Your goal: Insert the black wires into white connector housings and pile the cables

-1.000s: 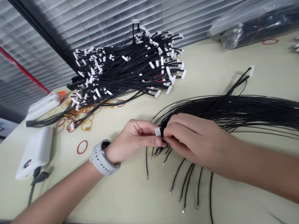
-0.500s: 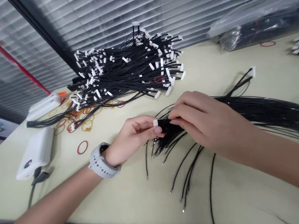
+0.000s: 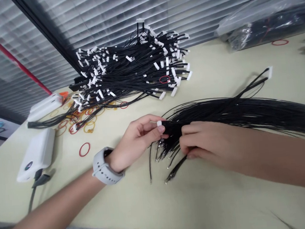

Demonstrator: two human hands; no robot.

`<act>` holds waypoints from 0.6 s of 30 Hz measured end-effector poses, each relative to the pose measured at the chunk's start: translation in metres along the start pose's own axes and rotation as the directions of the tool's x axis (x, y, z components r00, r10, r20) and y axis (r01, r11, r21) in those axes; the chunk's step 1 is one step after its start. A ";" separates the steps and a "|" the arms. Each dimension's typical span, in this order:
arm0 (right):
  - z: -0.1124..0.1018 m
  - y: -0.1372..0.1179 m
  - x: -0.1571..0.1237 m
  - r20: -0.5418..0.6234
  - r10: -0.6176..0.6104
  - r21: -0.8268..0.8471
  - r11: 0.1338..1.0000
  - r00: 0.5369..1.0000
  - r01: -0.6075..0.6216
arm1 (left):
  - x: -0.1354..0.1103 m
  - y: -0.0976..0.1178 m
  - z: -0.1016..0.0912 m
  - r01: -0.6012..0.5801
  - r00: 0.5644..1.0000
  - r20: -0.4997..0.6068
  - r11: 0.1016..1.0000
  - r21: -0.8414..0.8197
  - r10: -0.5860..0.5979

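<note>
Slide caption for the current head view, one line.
Left hand pinches a small white rectangular connector; right hand grips thin black metal-tipped wires over a pale yellow-green table.

Head-worn view, forward and down, hands near

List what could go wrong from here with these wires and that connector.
1. The right hand grips a few black wires close together; their bare metal tips stick out and might snag or bend.
2. The long wire bundle lies loose, with strands crossing, so a pull could tangle it.
3. The left hand holds the small white connector near its fingertips, so it might slip.
</note>
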State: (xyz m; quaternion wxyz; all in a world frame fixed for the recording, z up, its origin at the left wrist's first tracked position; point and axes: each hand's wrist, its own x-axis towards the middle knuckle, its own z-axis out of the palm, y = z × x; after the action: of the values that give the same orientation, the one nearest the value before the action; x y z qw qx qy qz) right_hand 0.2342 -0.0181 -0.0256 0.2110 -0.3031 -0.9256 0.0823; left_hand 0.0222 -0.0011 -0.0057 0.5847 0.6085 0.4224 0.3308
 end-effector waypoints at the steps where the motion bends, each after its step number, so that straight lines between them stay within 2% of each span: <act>1: 0.002 0.002 0.002 0.056 -0.027 0.019 0.999 0.998 0.026 | 0.000 0.000 0.000 0.002 1.000 0.000 1.000 0.005 -0.002; 3: 0.006 0.003 0.004 0.103 -0.056 -0.003 0.998 0.993 0.057 | -0.001 0.001 0.002 0.005 1.000 -0.002 1.000 -0.007 -0.005; 6: 0.012 -0.002 0.002 0.091 -0.061 -0.161 0.984 0.994 0.075 | -0.002 0.003 0.005 -0.001 1.000 -0.016 0.999 -0.042 0.000; 9: 0.016 -0.012 0.000 0.063 -0.059 -0.348 0.934 0.996 0.078 | -0.002 0.003 0.007 -0.018 0.999 -0.048 0.999 -0.042 0.016; 11: 0.017 -0.016 0.000 0.047 -0.070 -0.413 0.907 0.996 0.083 | -0.002 0.001 0.007 -0.026 0.998 -0.058 0.999 -0.036 0.024; 14: 0.012 -0.017 0.002 0.066 -0.056 -0.315 0.946 0.996 0.074 | -0.003 -0.001 0.004 -0.043 0.999 -0.033 0.999 -0.010 0.042; 16: 0.007 -0.015 0.004 0.063 0.000 -0.134 0.991 0.998 0.008 | -0.004 -0.001 0.003 -0.042 0.999 -0.024 0.999 0.019 0.043; 18: 0.002 -0.013 0.008 0.061 0.038 0.025 0.999 0.997 -0.040 | -0.005 0.001 0.002 -0.044 0.998 -0.031 0.998 0.048 0.046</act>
State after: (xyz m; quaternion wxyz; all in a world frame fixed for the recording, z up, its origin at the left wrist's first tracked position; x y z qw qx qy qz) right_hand 0.2209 -0.0243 -0.0210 0.1850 -0.3157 -0.9244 0.1078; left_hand 0.0222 -0.0068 -0.0044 0.5558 0.6261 0.4255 0.3435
